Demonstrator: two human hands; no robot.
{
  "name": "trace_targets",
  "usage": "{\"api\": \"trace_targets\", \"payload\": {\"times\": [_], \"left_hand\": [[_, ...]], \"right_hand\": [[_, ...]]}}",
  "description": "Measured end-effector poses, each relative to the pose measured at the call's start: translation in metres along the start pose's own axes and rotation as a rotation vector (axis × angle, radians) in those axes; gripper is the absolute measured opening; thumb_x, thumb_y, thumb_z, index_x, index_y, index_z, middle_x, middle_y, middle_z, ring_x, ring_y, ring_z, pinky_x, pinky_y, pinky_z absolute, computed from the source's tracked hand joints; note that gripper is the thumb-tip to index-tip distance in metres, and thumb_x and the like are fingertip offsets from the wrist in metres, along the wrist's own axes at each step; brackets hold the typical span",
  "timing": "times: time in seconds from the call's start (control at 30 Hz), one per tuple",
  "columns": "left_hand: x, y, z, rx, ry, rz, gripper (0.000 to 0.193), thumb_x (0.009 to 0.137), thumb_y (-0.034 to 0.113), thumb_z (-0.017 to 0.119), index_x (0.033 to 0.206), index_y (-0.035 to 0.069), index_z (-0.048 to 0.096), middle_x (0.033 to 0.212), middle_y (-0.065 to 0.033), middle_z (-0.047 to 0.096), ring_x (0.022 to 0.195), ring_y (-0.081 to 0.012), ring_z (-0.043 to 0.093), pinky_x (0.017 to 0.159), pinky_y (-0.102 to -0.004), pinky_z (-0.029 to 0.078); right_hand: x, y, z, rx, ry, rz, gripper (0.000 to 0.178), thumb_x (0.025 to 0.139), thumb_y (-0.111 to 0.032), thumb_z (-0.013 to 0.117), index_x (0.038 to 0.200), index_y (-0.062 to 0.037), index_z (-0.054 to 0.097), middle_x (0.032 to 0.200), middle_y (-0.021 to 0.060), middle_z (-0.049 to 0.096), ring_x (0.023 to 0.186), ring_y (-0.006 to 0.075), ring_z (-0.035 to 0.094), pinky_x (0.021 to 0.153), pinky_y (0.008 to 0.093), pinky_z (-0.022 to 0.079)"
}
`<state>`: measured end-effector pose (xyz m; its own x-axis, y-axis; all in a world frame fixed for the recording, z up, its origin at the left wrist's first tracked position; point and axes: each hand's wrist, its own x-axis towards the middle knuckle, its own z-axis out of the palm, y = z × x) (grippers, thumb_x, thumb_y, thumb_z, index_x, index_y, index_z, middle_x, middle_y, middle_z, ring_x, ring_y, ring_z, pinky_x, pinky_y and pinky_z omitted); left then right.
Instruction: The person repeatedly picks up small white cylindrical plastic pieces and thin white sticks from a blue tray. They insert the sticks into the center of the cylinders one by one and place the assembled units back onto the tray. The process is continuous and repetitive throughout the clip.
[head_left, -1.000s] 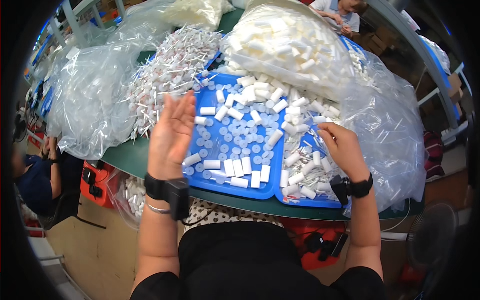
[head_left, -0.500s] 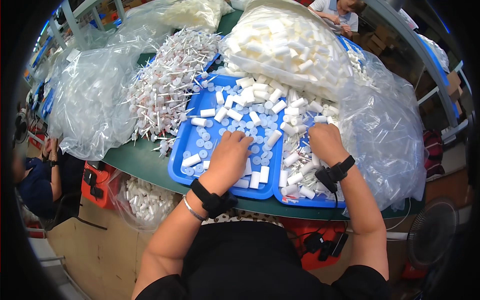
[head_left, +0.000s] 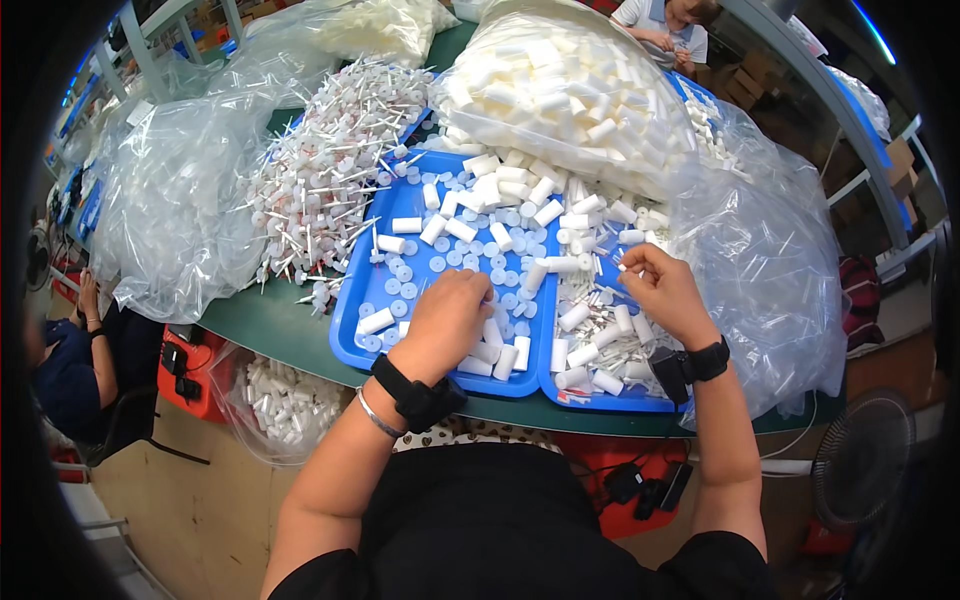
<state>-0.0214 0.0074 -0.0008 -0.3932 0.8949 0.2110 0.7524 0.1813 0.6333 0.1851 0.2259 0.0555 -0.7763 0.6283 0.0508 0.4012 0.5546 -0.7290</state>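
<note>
White cylinders (head_left: pixel 407 225): looked smooth and matte, straight-sided with blunt ends.
Frosted discs (head_left: pixel 438 264): looked flat, round and translucent.
Stick heap (head_left: pixel 330 170): bristled with thin white rods bearing pale discs; spread beside the left tray (head_left: pixel 343 345).
Clear plastic (head_left: pixel 180 210): bulged in glossy crumples on the green table (head_left: pixel 255 320).
Left tray: shone blue; held scattered discs, with cylinders among them and piled toward the back.
Right tray (head_left: pixel 640 403): touched or nearly touched the left one; held loose thin sticks under more cylinders.
Big bag (head_left: pixel 565 90): swelled with cylinders behind both trays.
Left hand (head_left: pixel 450 320): hovered over cylinders at the left tray's front, with fingers curled under; could not tell if pinching anything.
Right hand (head_left: pixel 665 290): hung above the right tray's sticks, with bent fingers and with thumb and forefinger tips close together; could not tell if gripping a stick.
</note>
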Motion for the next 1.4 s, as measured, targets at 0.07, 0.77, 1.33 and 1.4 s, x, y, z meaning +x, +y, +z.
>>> {"api": "trace_targets", "payload": {"times": [0.07, 0.77, 1.33, 1.4], "left_hand": [[0.001, -0.003, 0.002, -0.042, -0.02, -0.024, 0.012, 0.08, 0.003, 0.067, 0.093, 0.002, 0.065, 0.089, -0.0135, 0.064, 0.09, -0.0339, 0.059, 0.08, -0.0427, 0.048], [-0.019, 0.029, -0.016, -1.296, -0.101, -0.609, 0.023, 0.096, 0.02, 0.067, 0.107, 0.0, 0.068, 0.102, -0.0039, 0.066, 0.082, -0.0096, 0.063, 0.071, -0.0245, 0.054], [-0.04, 0.037, 0.004, -1.659, -0.101, -0.618, 0.041, 0.1, 0.027, 0.06, 0.126, -0.004, 0.058, 0.103, -0.0054, 0.066, 0.092, -0.0125, 0.066, 0.086, -0.0255, 0.055], [-0.041, 0.035, 0.005, -1.633, -0.111, -0.617, 0.039, 0.1, 0.026, 0.06, 0.126, -0.003, 0.059, 0.102, -0.0038, 0.066, 0.089, -0.0105, 0.065, 0.081, -0.0241, 0.054]], "right_hand": [[-0.008, -0.008, -0.002, 0.002, 0.048, -0.052, 0.016, 0.085, -0.008, 0.069, 0.099, -0.0002, 0.068, 0.076, 0.0039, 0.065, 0.062, 0.007, 0.047, 0.058, 0.0237, 0.042], [-0.062, -0.069, 0.046, -0.149, 0.127, -0.486, 0.008, 0.079, -0.005, 0.074, 0.086, -0.0052, 0.069, 0.073, 0.0052, 0.064, 0.066, 0.0244, 0.054, 0.065, 0.0361, 0.04], [-0.065, -0.077, 0.047, -0.461, 0.13, -0.659, 0.016, 0.075, -0.008, 0.076, 0.089, -0.0079, 0.068, 0.072, 0.0029, 0.054, 0.068, 0.0225, 0.051, 0.066, 0.0364, 0.038], [-0.065, -0.079, 0.046, -0.458, 0.12, -0.67, 0.016, 0.075, -0.008, 0.076, 0.089, -0.008, 0.068, 0.072, 0.0029, 0.054, 0.068, 0.0223, 0.051, 0.065, 0.0362, 0.038]]}}
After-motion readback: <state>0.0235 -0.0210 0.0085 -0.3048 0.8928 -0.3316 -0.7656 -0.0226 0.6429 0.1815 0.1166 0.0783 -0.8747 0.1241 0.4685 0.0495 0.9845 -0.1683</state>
